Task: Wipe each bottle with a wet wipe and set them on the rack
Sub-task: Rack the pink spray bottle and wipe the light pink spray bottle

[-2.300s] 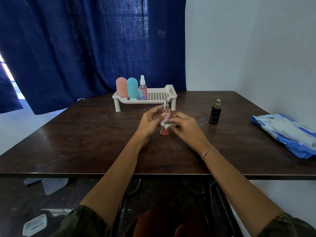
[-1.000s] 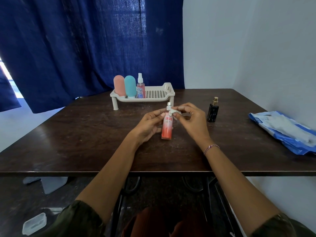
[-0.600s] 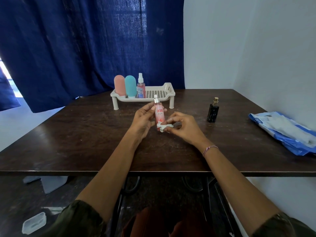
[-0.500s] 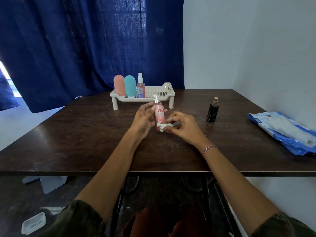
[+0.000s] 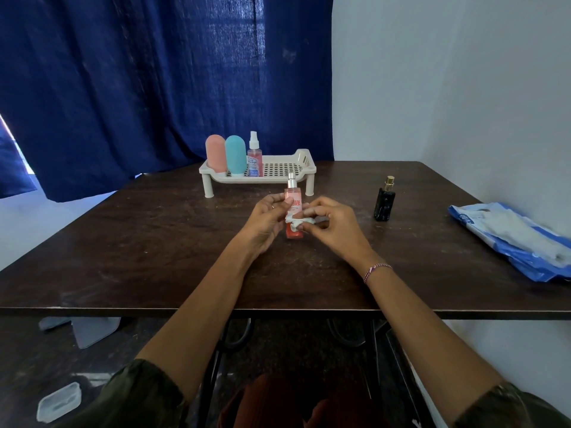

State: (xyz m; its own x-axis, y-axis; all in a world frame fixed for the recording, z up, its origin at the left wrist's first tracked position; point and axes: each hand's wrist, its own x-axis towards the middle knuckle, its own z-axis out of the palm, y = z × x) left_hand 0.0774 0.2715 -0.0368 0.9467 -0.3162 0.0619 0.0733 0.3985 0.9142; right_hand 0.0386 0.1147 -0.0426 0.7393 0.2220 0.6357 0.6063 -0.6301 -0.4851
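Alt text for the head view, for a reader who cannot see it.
A person's left hand holds a pink spray bottle upright at a dark table while the right hand presses a wet wipe on it. Three bottles stand on a white rack behind; a black bottle stands at right.

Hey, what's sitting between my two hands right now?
In the head view, the pink bottle, gripped upright by your left hand, and the wipe that your right hand pinches against it.
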